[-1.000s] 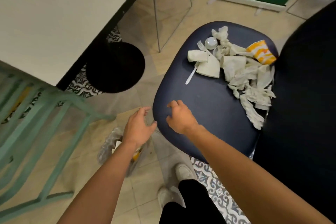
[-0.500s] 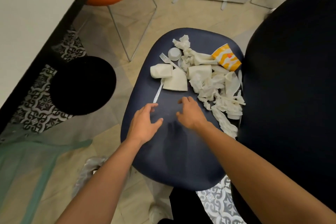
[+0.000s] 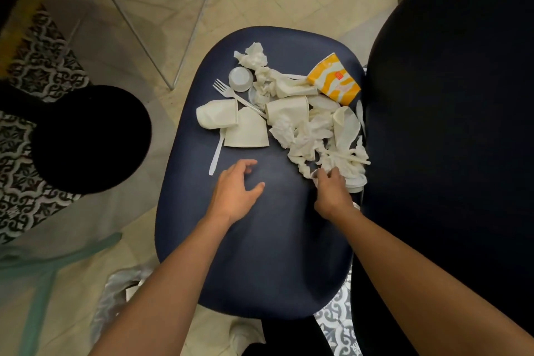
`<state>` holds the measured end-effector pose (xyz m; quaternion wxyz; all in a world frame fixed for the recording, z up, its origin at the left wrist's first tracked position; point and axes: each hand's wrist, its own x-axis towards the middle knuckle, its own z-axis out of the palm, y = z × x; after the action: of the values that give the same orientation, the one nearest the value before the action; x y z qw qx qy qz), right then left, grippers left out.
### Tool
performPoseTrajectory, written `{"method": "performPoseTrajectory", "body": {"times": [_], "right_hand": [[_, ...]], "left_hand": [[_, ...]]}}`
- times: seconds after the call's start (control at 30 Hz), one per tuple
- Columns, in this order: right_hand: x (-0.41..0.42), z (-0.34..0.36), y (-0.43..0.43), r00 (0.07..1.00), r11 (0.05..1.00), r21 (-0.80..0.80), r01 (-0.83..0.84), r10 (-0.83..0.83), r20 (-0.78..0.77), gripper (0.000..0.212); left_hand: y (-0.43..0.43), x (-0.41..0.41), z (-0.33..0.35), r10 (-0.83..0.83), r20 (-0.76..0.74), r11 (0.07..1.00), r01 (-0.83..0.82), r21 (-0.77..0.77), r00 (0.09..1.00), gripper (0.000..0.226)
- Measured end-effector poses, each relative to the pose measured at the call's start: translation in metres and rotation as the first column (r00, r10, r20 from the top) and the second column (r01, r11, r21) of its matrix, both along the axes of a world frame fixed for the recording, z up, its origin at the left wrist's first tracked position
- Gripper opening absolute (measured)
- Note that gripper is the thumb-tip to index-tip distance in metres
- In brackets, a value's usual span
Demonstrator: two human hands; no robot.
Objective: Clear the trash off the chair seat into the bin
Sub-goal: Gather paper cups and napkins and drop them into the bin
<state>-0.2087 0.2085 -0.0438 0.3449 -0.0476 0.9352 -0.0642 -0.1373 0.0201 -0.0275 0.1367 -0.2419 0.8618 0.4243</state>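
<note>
While the left hand (image 3: 235,191) hovers open, the right hand (image 3: 332,192) pinches the nearest napkins (image 3: 335,159).

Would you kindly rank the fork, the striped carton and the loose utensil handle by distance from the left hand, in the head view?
1. Utensil handle, just ahead of the left hand.
2. Fork, farther back.
3. Striped carton, back right.

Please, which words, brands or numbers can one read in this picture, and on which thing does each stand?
No text can be read here.
On the yellow and white carton: a small red mark, too small and blurred to read.
The paper cups and napkins show no print.
</note>
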Motion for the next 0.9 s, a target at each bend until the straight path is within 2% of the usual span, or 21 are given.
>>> {"method": "performPoseTrajectory", "body": {"times": [0.17, 0.33, 0.47, 0.57, 0.63, 0.7, 0.8, 0.9], "right_hand": [[0.003, -0.012, 0.001, 0.997, 0.999, -0.036, -0.031, 0.028, -0.068, 0.059], [0.002, -0.02, 0.004, 0.999, 0.999, -0.028, -0.045, 0.045, -0.027, 0.038], [0.006, -0.02, -0.002, 0.997, 0.976, -0.202, 0.082, -0.079, 0.022, 0.021], [0.004, -0.009, -0.016, 0.956, 0.862, -0.416, 0.291, -0.282, 0.083, 0.022], [-0.002, -0.001, -0.024, 0.905, 0.751, -0.509, 0.421, -0.385, 0.181, 0.021], [-0.009, 0.008, -0.024, 0.846, 0.632, -0.564, 0.531, -0.431, 0.314, 0.024], [-0.017, 0.017, -0.018, 0.745, 0.447, -0.597, 0.666, -0.421, 0.517, 0.028], [-0.023, 0.018, -0.007, 0.738, 0.426, -0.603, 0.675, -0.408, 0.538, 0.023]], "left_hand": [[0.006, 0.001, -0.01, -0.033, 0.013, 0.999, 0.033, 0.017, 0.999, 0.047], [0.011, 0.0, -0.015, -0.049, 0.016, 0.999, 0.048, 0.021, 0.999, 0.047], [0.02, -0.002, -0.014, -0.159, 0.021, 0.984, 0.157, 0.079, 0.987, 0.058], [0.029, -0.005, -0.015, -0.259, 0.035, 0.952, 0.249, 0.175, 0.965, 0.076], [0.036, -0.008, -0.016, -0.302, 0.034, 0.931, 0.288, 0.225, 0.953, 0.084], [0.044, -0.013, -0.015, -0.271, 0.019, 0.925, 0.254, 0.283, 0.962, 0.086], [0.053, -0.023, -0.01, -0.225, -0.015, 0.931, 0.219, 0.292, 0.974, 0.077], [0.062, -0.033, -0.008, -0.166, -0.052, 0.943, 0.173, 0.285, 0.985, 0.055]]}}
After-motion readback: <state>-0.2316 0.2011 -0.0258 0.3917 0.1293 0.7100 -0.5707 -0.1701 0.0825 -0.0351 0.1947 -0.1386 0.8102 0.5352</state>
